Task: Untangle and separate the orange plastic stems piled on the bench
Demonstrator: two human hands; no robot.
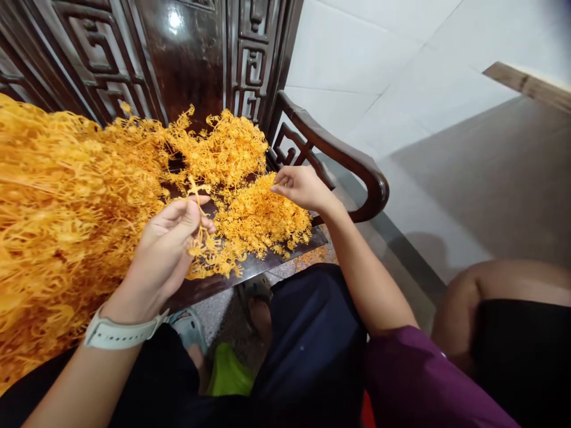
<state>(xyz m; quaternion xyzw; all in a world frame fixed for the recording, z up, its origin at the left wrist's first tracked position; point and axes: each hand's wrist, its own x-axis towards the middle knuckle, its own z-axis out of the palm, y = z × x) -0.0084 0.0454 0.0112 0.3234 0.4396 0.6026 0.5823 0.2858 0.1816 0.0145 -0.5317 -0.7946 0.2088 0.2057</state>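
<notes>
Left hand [172, 238]: grip closed, thumb and fingers pinching yellow sprig [195, 189]. Right hand [301, 185]: fingers curled over small front pile [267, 223]; cannot tell whether anything held. Beyond: rear pile [229, 148]; large heap [84, 196], left; dark bench [205, 286] beneath. Handling, probably best: light pinch, prongs clear of neighbouring tangles.

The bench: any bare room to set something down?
A narrow strip of the bench shows bare along its front edge, between the left hand and the corner near the armrest. Elsewhere is mostly crowded: a big yellow pile fills the left, one yellow heap sits near the back, another heap lies under the right hand.
</notes>
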